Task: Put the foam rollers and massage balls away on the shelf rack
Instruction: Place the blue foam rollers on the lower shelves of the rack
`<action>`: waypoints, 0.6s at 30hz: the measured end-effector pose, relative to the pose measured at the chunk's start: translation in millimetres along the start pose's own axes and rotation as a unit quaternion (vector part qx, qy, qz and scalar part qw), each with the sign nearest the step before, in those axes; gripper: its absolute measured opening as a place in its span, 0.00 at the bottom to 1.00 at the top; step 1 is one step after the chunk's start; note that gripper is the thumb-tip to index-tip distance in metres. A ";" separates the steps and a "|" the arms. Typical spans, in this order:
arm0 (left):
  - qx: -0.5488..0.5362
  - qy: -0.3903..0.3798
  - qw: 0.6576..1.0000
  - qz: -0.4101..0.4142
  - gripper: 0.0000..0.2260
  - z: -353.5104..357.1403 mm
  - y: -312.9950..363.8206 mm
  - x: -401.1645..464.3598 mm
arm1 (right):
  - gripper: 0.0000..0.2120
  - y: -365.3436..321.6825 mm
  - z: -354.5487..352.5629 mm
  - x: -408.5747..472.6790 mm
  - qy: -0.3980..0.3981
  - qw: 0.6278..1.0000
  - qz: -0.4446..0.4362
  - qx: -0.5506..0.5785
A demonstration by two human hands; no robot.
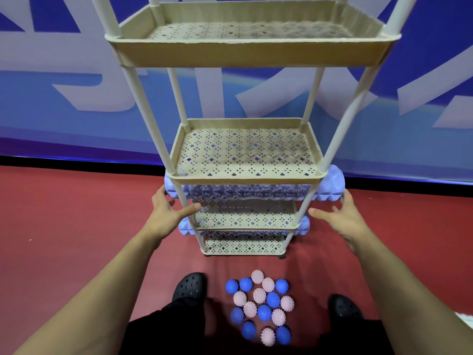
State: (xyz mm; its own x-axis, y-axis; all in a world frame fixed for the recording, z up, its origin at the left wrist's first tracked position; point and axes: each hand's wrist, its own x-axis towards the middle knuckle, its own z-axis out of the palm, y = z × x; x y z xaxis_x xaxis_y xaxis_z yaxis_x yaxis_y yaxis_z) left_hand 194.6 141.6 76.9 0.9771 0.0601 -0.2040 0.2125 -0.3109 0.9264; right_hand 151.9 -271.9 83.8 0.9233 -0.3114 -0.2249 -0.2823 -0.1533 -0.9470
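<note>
Your left hand sits at the left end of the upper foam roller, fingers spread and relaxed, gripping nothing; the fingertips are at or just beside the roller end, and contact cannot be confirmed. The shelf rack stands on the red floor between your arms. The upper foam roller lies lengthwise on the third tier, both ends overhanging the posts, because it is longer than the tray. A second foam roller lies the same way on the tier below. The two upper tiers hold nothing visible. Your right hand mirrors the left at the roller's right end, likewise released and spread, probably to centre the roller so neither end overhangs too far. The massage balls, blue and pink, lie clustered on the floor between your black shoes, not yet shelved.
</note>
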 end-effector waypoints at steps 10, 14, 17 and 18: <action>-0.026 0.033 0.999 0.029 0.45 -5.6 -1.3 2.3 | 0.43 -2.3 11.6 -0.2 0.028 0.999 0.028 0.004; -0.030 0.030 0.999 0.020 0.46 -14.9 -5.2 1.6 | 0.44 -0.1 15.1 1.0 0.010 0.998 0.044 -0.035; -0.008 0.013 1.000 0.013 0.47 -14.5 -7.0 -1.7 | 0.44 3.2 16.5 1.4 0.011 0.996 0.054 -0.066; -0.005 0.011 1.000 0.010 0.46 -13.6 -7.6 -2.6 | 0.43 3.9 17.1 1.2 0.013 0.996 0.054 -0.071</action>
State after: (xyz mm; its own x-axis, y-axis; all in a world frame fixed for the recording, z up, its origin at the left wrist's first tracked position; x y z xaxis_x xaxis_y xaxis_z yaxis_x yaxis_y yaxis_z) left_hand 190.5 156.7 74.7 0.9811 0.0755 -0.1784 0.1930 -0.3019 0.9336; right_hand 156.3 -256.7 76.0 0.8791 -0.3564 -0.3164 -0.4153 -0.2472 -0.8754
